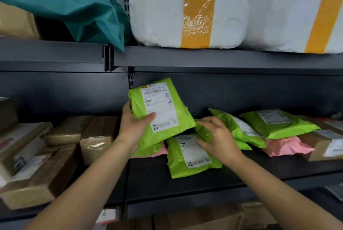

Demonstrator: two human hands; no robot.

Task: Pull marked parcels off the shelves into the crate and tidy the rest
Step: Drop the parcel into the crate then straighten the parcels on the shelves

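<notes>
Centre of the head frame, on the middle shelf [185, 181]: I see the left hand [136, 125] come in from the lower left on a bare forearm. Its thumb lies across the label and its fingers wrap behind the left edge, gripping a green parcel [159, 107]. That parcel is raised on end and tilted, with its white barcode label facing me; text too blurred to read.

The right hand [217, 139] enters from the lower right, fingers spread and slightly bent over a crumpled green mailer [203, 133]. I can't tell if it's pinching or only touching. Its fingertips reach the label of a flat green parcel [185, 166] lying just below.

Right of centre are more green parcels [278, 123] stacked on pink mailers [285, 146]. Cardboard boxes [98, 136] sit at the left.
</notes>
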